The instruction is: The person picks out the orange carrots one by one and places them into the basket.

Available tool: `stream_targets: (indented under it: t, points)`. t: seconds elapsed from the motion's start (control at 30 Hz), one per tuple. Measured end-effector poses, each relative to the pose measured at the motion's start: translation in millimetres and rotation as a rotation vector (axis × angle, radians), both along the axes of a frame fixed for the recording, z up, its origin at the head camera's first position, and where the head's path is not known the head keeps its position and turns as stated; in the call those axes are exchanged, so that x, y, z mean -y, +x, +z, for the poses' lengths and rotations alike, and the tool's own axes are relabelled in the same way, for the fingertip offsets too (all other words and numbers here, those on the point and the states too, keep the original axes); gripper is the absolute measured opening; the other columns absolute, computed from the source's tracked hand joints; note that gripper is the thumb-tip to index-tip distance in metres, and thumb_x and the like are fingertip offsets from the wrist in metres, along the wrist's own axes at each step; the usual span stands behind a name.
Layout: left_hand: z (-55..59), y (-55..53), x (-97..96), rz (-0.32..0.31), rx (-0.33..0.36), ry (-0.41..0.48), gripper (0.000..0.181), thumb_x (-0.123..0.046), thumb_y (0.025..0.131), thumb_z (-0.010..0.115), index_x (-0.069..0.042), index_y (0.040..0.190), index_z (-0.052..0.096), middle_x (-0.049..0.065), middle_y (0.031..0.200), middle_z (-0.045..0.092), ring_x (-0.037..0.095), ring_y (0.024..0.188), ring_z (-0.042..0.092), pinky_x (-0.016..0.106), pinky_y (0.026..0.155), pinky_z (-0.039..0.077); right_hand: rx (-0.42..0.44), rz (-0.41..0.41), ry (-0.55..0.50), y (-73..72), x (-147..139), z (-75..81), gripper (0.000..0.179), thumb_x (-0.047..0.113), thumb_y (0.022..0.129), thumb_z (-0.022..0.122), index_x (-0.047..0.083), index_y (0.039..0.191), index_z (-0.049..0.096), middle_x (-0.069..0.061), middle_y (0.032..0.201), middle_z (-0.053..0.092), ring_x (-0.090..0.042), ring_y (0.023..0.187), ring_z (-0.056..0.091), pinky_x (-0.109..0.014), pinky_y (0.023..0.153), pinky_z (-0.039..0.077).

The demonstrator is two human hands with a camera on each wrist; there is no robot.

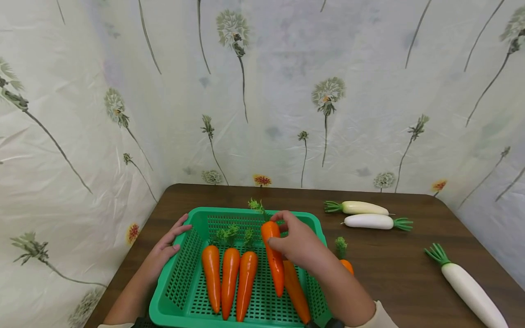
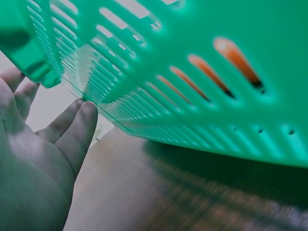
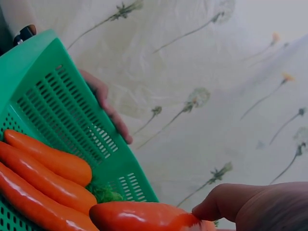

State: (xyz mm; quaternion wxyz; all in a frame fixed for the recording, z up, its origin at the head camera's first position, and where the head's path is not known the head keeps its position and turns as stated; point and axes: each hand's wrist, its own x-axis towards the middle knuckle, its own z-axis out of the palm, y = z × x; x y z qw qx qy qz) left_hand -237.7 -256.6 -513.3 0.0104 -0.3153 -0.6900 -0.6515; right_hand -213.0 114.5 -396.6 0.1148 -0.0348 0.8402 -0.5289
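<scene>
My right hand (image 1: pixel 297 239) pinches an orange carrot (image 1: pixel 274 259) with a green leafy top, tilted over the right half of a green slotted basket (image 1: pixel 254 212). In the right wrist view, the thumb presses against the same carrot (image 3: pixel 144 215). Three carrots (image 1: pixel 230 280) lie side by side in the basket. Another carrot (image 1: pixel 296 291), shaded and partly hidden by the held one, lies to their right. My left hand (image 1: pixel 162 253) rests against the basket's left rim; in the left wrist view its extended fingers (image 2: pixel 79 132) touch the outer wall.
On the brown table (image 1: pixel 410 269), a carrot (image 1: pixel 347 265) lies right of the basket, partly behind my right forearm. Two white radishes (image 1: pixel 365 207) lie at the back right, and another radish (image 1: pixel 471 289) near the right edge. A flowered sheet (image 1: pixel 279 100) hangs behind.
</scene>
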Motion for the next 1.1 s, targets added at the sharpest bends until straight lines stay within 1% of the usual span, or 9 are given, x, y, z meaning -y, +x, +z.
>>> stream_targets:
  t: [0.2,0.43,0.6,0.9,1.0,1.1]
  points:
    - [0.2,0.3,-0.1,-0.002,0.007,0.004,0.045,-0.001,0.109,0.031,0.016,0.15,0.036,-0.005,0.176,0.015,-0.007,0.154,0.02,0.015,0.11,0.037,0.015,0.018,0.029,0.6,-0.5,-0.6,0.047,0.014,0.091,0.071,0.015,0.136,0.054,-0.015,0.131,0.06,-0.025,0.081,0.066,-0.043,0.07,0.058]
    - [1.1,0.2,-0.6,-0.004,0.009,0.004,0.045,-0.002,0.109,0.031,0.016,0.15,0.036,-0.003,0.176,0.014,-0.007,0.154,0.019,0.015,0.111,0.037,0.049,0.04,0.034,2.0,0.8,-1.3,0.048,0.012,0.093,0.071,0.012,0.137,0.053,-0.016,0.131,0.059,-0.026,0.084,0.066,-0.044,0.071,0.06]
    - [0.1,-0.3,0.0,0.001,0.001,0.001,0.045,-0.001,0.109,0.031,0.016,0.15,0.036,-0.003,0.176,0.015,-0.007,0.154,0.02,0.015,0.111,0.037,0.053,0.063,0.057,2.0,1.7,-3.6,0.047,0.012,0.093,0.072,0.012,0.136,0.053,-0.016,0.126,0.06,-0.027,0.083,0.065,-0.045,0.071,0.059]
    - [-0.5,0.1,0.2,-0.005,0.009,0.008,0.045,-0.001,0.109,0.031,0.016,0.15,0.036,-0.004,0.176,0.015,-0.007,0.154,0.02,0.016,0.11,0.038,0.067,0.079,0.046,0.9,1.7,-7.0,0.049,0.011,0.091,0.072,0.01,0.136,0.052,-0.016,0.119,0.061,-0.027,0.08,0.066,-0.046,0.068,0.061]
    - [0.0,0.3,-0.4,-0.009,0.013,0.011,0.045,-0.002,0.109,0.031,0.016,0.15,0.036,-0.005,0.176,0.014,-0.007,0.154,0.02,0.016,0.11,0.039,0.076,0.085,0.055,0.6,1.2,-7.6,0.049,0.011,0.091,0.072,0.01,0.135,0.052,-0.016,0.12,0.061,-0.027,0.08,0.067,-0.046,0.069,0.061]
    - [0.3,0.6,-0.4,-0.005,0.011,0.008,0.045,-0.002,0.109,0.031,0.016,0.15,0.036,-0.005,0.176,0.014,-0.007,0.154,0.02,0.016,0.11,0.039,0.086,0.091,0.064,0.1,0.9,-8.1,0.048,0.011,0.091,0.072,0.01,0.135,0.053,-0.018,0.124,0.06,-0.027,0.079,0.067,-0.044,0.069,0.061]
